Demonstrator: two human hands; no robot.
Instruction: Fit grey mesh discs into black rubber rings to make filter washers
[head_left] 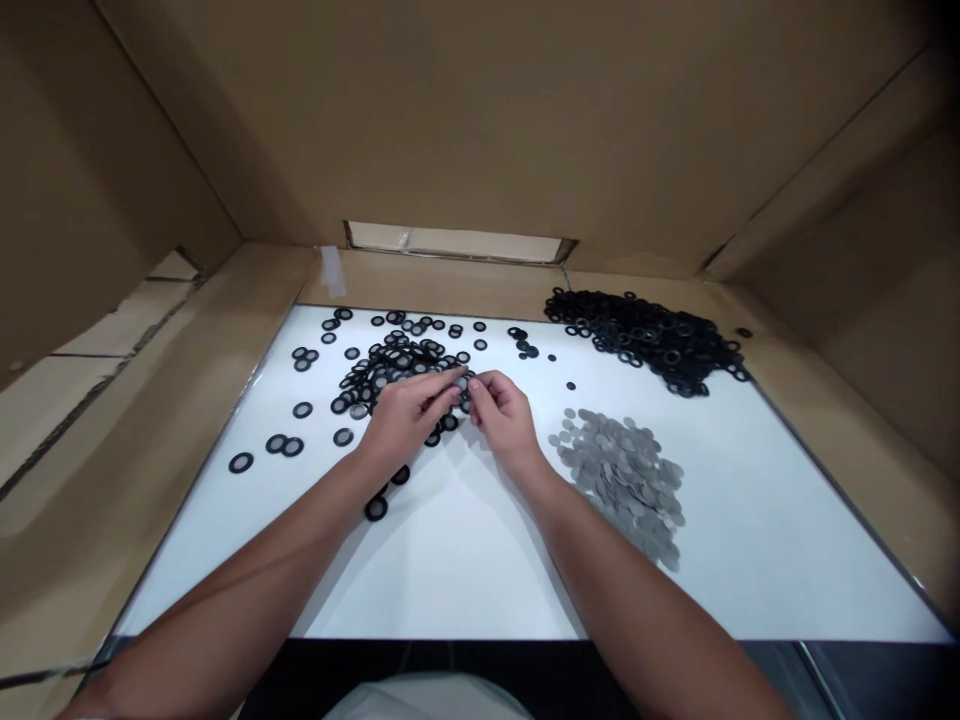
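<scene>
Ringed disc (462, 384) apparently edge-pinched by right hand (505, 412); left hand (405, 408) extended alongside, grip indeterminable. Grey discs (624, 468) heaped at right, presumably for easy reach.

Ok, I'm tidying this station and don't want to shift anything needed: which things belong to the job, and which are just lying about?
Likely the job:
black-ringed grey discs, around the left hand;
plain grey discs;
black rings.

Probably just lying about:
strip of pale tape, on the cardboard;
small dark pieces, purpose unclear.
</scene>
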